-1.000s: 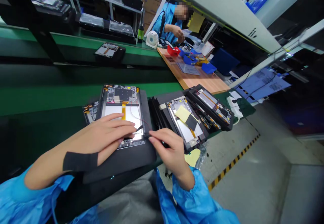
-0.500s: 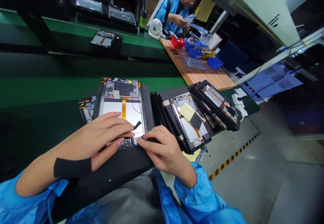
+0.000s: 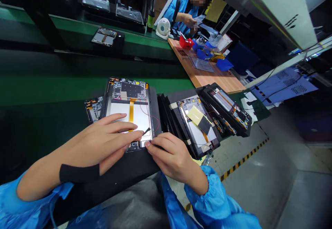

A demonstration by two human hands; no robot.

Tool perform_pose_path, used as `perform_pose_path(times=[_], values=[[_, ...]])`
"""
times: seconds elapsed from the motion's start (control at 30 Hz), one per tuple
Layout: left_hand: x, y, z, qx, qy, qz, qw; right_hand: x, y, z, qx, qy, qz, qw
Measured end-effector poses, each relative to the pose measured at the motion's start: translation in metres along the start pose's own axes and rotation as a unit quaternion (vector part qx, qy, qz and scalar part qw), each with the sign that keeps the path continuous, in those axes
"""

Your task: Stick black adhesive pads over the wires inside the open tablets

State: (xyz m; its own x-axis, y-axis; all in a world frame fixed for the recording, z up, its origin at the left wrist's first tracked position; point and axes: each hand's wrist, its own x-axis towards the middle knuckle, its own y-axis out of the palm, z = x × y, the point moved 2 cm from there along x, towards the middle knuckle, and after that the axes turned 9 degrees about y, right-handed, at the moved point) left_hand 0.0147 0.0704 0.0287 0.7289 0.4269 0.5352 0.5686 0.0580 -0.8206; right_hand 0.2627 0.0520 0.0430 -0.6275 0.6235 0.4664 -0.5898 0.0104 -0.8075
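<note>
An opened tablet (image 3: 141, 115) lies in front of me on a black pad, with its circuit board, silver battery and an orange flat cable showing. My left hand (image 3: 109, 139) rests over its lower part with the fingers stretched out. A small black tape strip (image 3: 147, 131) sticks out at the index fingertip; whether it is gripped there is unclear. Black tape (image 3: 79, 173) is also stuck across the left wrist. My right hand (image 3: 168, 153) pinches at the tablet's lower right corner, and what lies between thumb and finger is hidden. A thin red wire (image 3: 155, 118) loops over the tablet's right edge.
Right of the tablet lies another opened tablet (image 3: 198, 125) bearing yellow-and-black tape, on stacked black pads. Beyond it more tablets (image 3: 225, 106) lean in a pile. A white fan (image 3: 163, 28) and a wooden table (image 3: 207, 75) with bins stand farther back, near a co-worker (image 3: 185, 13).
The view has shifted slightly, moving everything a little rightward. My left fingers are spread slightly more over the tablet. The right hand keeps its pinch at the corner.
</note>
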Motion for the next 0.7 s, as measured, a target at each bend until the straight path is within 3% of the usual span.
perform_pose_path(times=[0.2,0.3,0.4,0.5,0.7], values=[[0.005,-0.002,-0.014,0.033,0.023,0.015,0.999,0.004,-0.010,0.000,-0.042,-0.010,0.041,0.998],[0.013,-0.002,-0.025,0.044,0.017,0.015,0.999,-0.002,-0.012,0.000,0.004,0.015,0.052,0.999],[0.020,-0.002,-0.031,-0.002,-0.024,0.023,0.999,-0.001,-0.020,-0.003,0.125,0.098,-0.018,0.987],[0.021,-0.004,-0.032,-0.032,-0.050,0.027,0.998,0.013,-0.028,-0.010,0.231,0.201,-0.080,0.949],[0.014,-0.002,-0.030,-0.046,-0.065,0.018,0.997,0.049,-0.033,-0.020,0.349,0.239,0.077,0.903]])
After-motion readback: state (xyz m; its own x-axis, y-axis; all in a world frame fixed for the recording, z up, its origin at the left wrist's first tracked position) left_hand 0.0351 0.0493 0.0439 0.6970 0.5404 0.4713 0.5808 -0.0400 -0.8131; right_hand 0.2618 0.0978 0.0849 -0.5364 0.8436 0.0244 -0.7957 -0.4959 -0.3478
